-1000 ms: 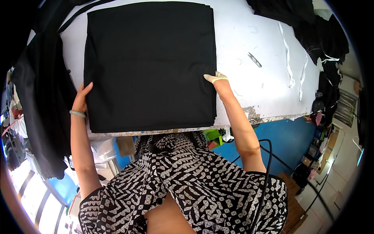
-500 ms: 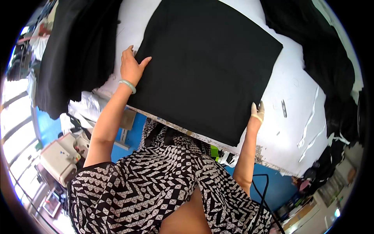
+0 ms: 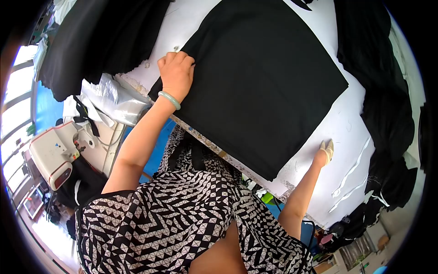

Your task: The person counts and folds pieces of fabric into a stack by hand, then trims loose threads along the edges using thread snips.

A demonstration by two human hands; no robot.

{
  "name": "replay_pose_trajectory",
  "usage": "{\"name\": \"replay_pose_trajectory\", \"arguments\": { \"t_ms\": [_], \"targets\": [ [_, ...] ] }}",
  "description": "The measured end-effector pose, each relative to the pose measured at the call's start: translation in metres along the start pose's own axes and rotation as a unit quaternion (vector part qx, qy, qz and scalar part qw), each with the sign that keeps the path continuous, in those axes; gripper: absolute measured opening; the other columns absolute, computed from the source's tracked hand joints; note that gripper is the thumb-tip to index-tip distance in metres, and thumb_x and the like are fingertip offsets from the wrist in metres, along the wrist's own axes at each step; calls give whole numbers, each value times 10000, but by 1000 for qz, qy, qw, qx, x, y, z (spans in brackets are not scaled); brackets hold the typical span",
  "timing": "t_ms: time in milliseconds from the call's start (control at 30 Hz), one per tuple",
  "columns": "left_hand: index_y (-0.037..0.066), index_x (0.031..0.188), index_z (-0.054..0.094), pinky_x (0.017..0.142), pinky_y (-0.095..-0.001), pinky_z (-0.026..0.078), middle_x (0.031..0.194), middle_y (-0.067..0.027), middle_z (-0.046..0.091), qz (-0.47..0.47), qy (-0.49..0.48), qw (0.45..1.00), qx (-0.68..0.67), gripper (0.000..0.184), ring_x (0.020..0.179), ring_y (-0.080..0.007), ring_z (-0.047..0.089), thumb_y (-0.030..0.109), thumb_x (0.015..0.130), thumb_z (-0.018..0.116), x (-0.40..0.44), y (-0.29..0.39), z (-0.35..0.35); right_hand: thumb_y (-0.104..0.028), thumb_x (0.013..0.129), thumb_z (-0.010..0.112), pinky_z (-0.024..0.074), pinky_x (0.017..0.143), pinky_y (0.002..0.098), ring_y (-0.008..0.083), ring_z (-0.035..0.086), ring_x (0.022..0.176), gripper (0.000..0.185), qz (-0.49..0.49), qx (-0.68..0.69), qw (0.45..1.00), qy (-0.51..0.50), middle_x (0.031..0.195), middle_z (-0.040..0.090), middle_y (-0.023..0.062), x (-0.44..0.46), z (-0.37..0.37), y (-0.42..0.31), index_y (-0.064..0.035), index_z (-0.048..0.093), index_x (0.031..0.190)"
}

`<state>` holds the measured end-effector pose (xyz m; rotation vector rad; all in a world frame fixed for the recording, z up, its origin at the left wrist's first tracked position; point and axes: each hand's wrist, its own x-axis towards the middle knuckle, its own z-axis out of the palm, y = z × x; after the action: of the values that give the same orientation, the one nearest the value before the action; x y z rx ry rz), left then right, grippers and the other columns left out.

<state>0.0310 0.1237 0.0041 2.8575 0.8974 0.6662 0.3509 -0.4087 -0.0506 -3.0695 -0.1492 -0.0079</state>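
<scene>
Right hand (image 3: 326,154) now off black cloth (image 3: 260,86)

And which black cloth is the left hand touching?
The broad flat cloth in the middle, left hand on its edge; the cloth at far left and the cloths at right are untouched.

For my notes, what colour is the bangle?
The bangle is pale green, best seen in the head view.

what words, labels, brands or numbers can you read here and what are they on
No readable text in this view.
White machine: small coloured marks and a dark panel, too small and blurred to read.
Black cloth on the table: no lettering shows.
</scene>
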Motion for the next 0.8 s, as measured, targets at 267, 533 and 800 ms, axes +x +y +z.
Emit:
{"name": "replay_pose_trajectory", "arguments": {
  "t_ms": [267,533,800],
  "targets": [
    [47,1086,641,709,-383,556,961,-103,657,-84,-25,975,-206,177,823,-300,686,65,911,623,-22,31,13,-82,918,653,448,1059,331,271,577,1250,458,-26,187,982,17,1389,573,139,22,33,96,-43,587,1370],
    [35,992,634,715,-355,531,963,-91,604,-132,33,989,-57,177,789,-265,641,64,846,730,10,-5,25,-33,907,675,480,977,321,211,627,1128,476,74,176,980,-49,1290,623,125,8,-10,59,-37,589,1376],
    [80,972,667,725,-363,515,975,-58,611,-75,9,996,-45,133,823,-269,632,79,849,716,10,-17,29,-170,974,619,487,925,319,216,637,1029,384,29,85,996,-10,1193,661,118,6,-9,65,6,617,1316]
  ]
}}
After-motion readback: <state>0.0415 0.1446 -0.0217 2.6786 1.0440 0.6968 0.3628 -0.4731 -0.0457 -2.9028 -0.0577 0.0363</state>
